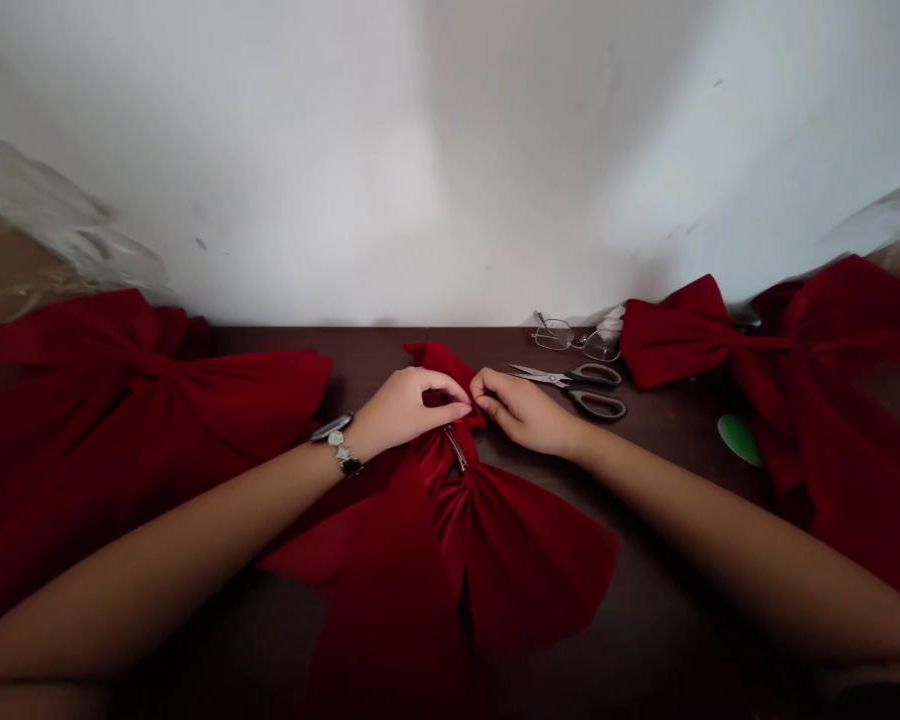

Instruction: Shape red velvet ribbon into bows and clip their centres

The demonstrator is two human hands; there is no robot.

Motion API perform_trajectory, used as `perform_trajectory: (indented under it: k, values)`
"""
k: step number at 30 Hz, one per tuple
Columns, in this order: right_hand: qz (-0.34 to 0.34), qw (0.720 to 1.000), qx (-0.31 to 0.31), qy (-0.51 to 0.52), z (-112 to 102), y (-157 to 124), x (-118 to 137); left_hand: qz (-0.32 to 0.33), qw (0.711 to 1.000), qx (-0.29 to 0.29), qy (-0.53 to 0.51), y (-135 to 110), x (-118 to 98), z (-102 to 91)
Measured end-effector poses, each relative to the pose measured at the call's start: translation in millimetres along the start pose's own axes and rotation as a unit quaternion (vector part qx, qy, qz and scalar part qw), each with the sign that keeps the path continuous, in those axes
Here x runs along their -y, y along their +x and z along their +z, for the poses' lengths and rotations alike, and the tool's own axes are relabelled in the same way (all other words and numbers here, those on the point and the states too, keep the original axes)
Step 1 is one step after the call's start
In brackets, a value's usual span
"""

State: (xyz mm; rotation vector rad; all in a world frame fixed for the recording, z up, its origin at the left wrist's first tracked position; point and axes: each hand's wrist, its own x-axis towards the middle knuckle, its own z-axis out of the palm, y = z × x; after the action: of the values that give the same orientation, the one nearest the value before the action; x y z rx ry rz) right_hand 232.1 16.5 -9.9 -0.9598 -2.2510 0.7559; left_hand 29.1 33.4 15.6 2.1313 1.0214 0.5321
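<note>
A large red fabric bow (540,550) lies in front of me on the dark table, its cloth gathered in folds at the middle. A slim metal clip (456,448) sits on the gathered part. My left hand (412,402), with a watch and a bracelet at its wrist, has thumb and forefinger pinched on the bow's upper end. Close beside it, the curled fingers of my right hand (517,408) pinch the same red cloth. The fingertips of both hands nearly meet. Anything small between them, such as thread, cannot be made out.
Black-handled scissors (576,378) lie open just right of my right hand, with eyeglasses (570,338) behind. More red bows rest at the left (157,375) and right (787,345). A green round object (739,438) is near the right bow. A white wall (307,200) rises behind the table (360,345).
</note>
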Motion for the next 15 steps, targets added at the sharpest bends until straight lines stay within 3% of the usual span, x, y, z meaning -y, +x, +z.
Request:
perform_trajectory:
  k: [10,15]
  values:
    - [0.003,1.000,0.004,-0.005,0.8,0.3,0.9,-0.042,0.981,-0.004,-0.191,-0.9,1.8,6.9]
    - [0.003,1.000,0.004,-0.019,-1.4,-0.4,0.4,-0.067,0.971,0.001,-0.228,-2.9,4.3,6.1]
